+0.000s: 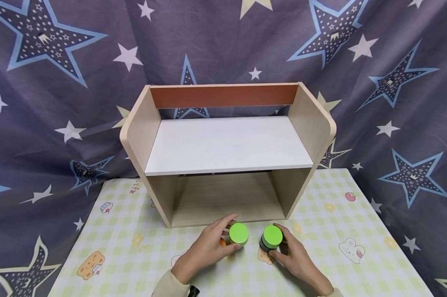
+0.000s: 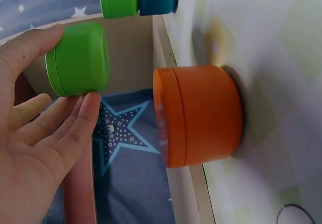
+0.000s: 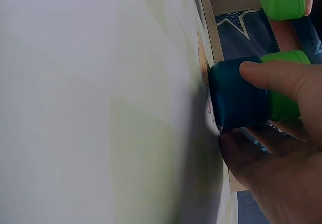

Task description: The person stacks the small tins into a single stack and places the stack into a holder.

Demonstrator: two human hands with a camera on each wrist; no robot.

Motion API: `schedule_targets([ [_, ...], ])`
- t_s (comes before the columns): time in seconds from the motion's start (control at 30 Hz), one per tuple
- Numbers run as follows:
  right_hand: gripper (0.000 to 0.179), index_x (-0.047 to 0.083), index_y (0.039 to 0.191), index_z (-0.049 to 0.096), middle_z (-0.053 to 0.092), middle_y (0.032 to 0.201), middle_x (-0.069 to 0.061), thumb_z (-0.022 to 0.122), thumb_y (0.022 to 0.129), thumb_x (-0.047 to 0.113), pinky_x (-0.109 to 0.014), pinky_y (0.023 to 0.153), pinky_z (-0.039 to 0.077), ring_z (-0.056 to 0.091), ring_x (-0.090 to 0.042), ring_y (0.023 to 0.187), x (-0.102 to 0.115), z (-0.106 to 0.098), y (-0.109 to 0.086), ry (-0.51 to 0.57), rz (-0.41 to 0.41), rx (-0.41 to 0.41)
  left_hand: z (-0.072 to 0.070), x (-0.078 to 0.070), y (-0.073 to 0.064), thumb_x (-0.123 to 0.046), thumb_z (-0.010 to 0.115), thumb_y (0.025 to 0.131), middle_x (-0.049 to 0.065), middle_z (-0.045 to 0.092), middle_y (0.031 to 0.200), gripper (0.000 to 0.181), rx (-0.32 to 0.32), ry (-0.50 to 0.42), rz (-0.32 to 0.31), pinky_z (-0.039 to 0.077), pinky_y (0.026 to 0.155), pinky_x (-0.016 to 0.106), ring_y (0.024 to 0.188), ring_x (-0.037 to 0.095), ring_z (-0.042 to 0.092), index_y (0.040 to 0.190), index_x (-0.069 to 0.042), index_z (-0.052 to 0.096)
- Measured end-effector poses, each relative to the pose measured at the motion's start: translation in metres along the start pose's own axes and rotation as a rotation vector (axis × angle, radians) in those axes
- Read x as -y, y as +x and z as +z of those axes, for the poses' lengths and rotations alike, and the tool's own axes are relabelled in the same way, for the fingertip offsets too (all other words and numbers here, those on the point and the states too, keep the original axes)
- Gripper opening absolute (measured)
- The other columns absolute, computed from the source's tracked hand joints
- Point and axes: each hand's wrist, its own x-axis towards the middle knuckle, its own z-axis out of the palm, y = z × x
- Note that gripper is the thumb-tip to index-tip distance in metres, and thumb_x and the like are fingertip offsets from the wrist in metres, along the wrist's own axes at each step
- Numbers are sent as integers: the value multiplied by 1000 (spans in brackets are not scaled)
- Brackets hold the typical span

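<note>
My left hand (image 1: 206, 249) pinches a small green round container (image 2: 78, 60) between thumb and fingers. It is held in the air, with a gap between it and an orange lidded container (image 2: 206, 116) standing upright on the table. My right hand (image 1: 297, 258) grips a dark blue round container (image 3: 236, 95), thumb on its near side and fingers around the far side. A second green round container (image 1: 272, 236) sits on top of the blue one. In the right wrist view the blue base is at or very near the tablecloth; whether it touches, I cannot tell.
A wooden two-level shelf (image 1: 229, 144) with a white upper board stands behind my hands, its front edge close to the containers. A green-checked cloth (image 1: 357, 231) with cartoon prints covers the table. Dark star-patterned curtains (image 1: 216, 41) hang behind and at both sides.
</note>
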Motion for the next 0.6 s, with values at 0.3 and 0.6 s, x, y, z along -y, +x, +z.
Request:
schedule_targets([
  [0.3,78,5,150,42,57,136,-6,82,83,3,-38,93,54,60,-20,115,1,0,0,-4,9,0,5,-5,9,-27,81,87,5,57,134,80,22,-20,24,54,94,31,117,14,58,153,-16,37],
  [0.6,77,6,150,41,57,136,-8,81,84,5,-38,90,55,61,-22,113,1,-2,-1,-19,-14,7,10,-10,17,-26,81,88,6,57,135,79,45,-24,35,54,94,32,116,14,59,153,-16,37],
])
